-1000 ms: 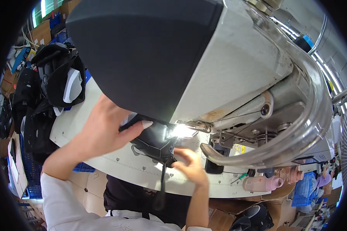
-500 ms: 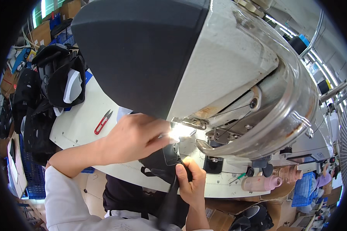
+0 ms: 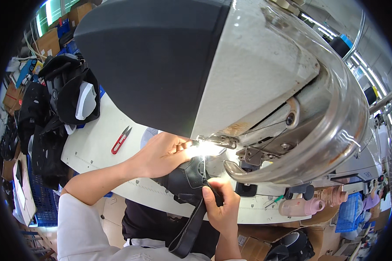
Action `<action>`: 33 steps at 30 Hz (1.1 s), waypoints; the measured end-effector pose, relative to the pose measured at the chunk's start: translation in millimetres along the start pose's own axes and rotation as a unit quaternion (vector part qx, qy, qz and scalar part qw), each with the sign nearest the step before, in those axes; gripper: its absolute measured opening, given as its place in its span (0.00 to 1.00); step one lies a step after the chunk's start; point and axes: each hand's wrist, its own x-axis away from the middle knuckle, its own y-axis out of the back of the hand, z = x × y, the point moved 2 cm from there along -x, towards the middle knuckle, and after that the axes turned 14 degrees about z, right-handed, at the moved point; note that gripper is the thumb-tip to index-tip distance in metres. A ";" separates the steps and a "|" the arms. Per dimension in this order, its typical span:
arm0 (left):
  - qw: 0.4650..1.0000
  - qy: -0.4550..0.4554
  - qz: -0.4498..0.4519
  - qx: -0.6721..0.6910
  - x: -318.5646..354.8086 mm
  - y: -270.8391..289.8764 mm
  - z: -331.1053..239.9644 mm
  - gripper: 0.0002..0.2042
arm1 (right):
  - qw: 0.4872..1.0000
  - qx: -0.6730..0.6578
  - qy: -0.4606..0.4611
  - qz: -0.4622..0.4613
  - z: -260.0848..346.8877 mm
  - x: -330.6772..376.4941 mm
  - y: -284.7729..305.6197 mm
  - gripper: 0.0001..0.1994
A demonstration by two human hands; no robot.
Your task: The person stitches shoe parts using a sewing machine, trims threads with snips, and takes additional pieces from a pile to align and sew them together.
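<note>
A sewing machine (image 3: 257,74) leans over the white work table, its lamp glaring beside the needle area. Below it lies a black leather-like piece (image 3: 183,180) with a stitched edge. My left hand (image 3: 165,152) is closed at the upper edge of this piece, close under the lamp; glare hides its fingertips. Thumb and fingers of my right hand (image 3: 222,204) pinch a black strap (image 3: 189,232) at the right side of the piece. The strap's loose end hangs over the table's front edge toward my lap.
Red-handled thread snips (image 3: 121,141) lie left of my left hand. Black padded goods (image 3: 72,93) are piled at the far left. A pink bottle (image 3: 300,207) and a green-handled tool (image 3: 275,201) lie to the right. A curved clear guard (image 3: 335,152) juts from the machine.
My left hand has turned and drawn its fingers in beside the lamp. More of the black piece shows, and the strap's hanging end has swung left. The whole view has shifted slightly.
</note>
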 end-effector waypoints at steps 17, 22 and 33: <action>0.999 -0.031 0.014 0.022 -8.6 6.6 9.1 0.06 | 0.999 -0.004 0.015 0.051 5.4 -8.4 2.5 0.19; 0.997 -0.068 0.020 0.035 -13.3 10.7 12.3 0.05 | 0.999 -0.025 0.011 0.030 9.1 -12.5 -0.1 0.18; 0.992 -0.109 0.037 -0.054 -27.5 17.6 18.8 0.05 | 0.998 -0.060 0.002 0.006 12.3 -21.5 -1.5 0.18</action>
